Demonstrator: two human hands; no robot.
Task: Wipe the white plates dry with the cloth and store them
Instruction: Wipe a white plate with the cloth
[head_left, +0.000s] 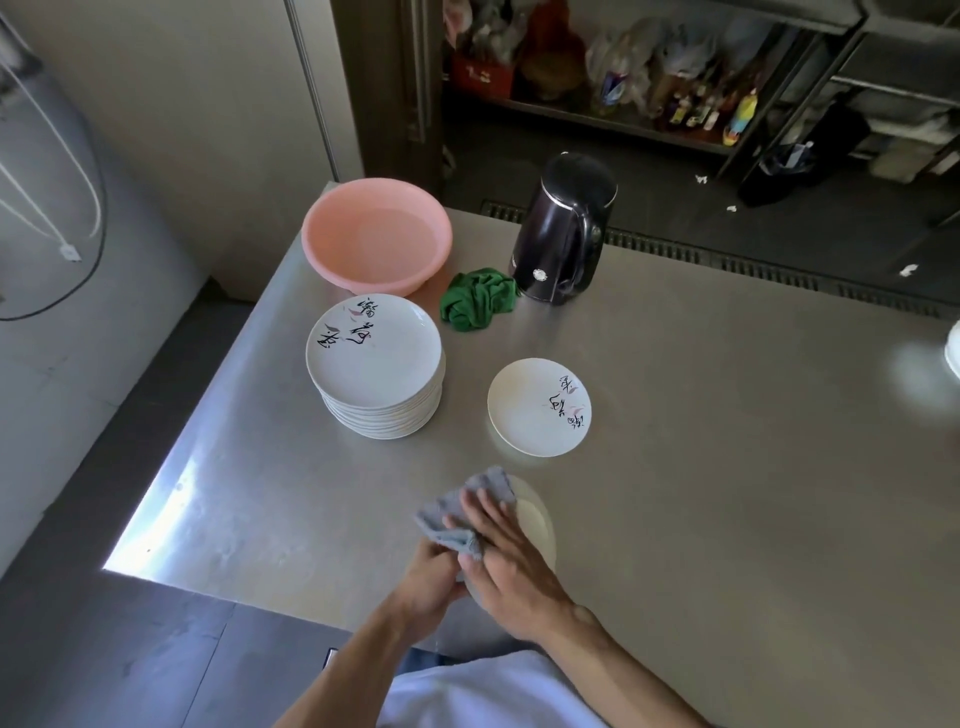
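step: wiping. We read this as the drying stroke on one plate, mid-task.
held plate (536, 519): white, tilted on edge above the near part of the steel table (727, 467), between both hands; mostly covered, only its right side shows.
grey cloth (457, 512): draped over the held plate's upper left, bunched between the hands.
left hand (431, 574): fingers curled round the held plate's lower rim and gripping it; we cannot tell if cloth is caught under them too.
right hand (506, 566): fingers mostly straight, laid flat on the grey cloth and pressing it against the plate face; closed round nothing.
stack of plates (374, 364): tall pile to the left, beside the pink basin (376, 234); dry or wet, we cannot tell.
single plate (540, 408): lies flat alone, right of the stack, apart from it.
other: green rag (478, 299) crumpled, touching the black kettle (563, 234).
progress: we judge it early to middle, since many plates sit out and none are visibly stored.
next move: we expect to finish the face, turn the plate for the back, then set it down; this needs a firm rim grip while the plate is tilted and the cloth kept flat under the fingers.
storage spot: not clear from this view.
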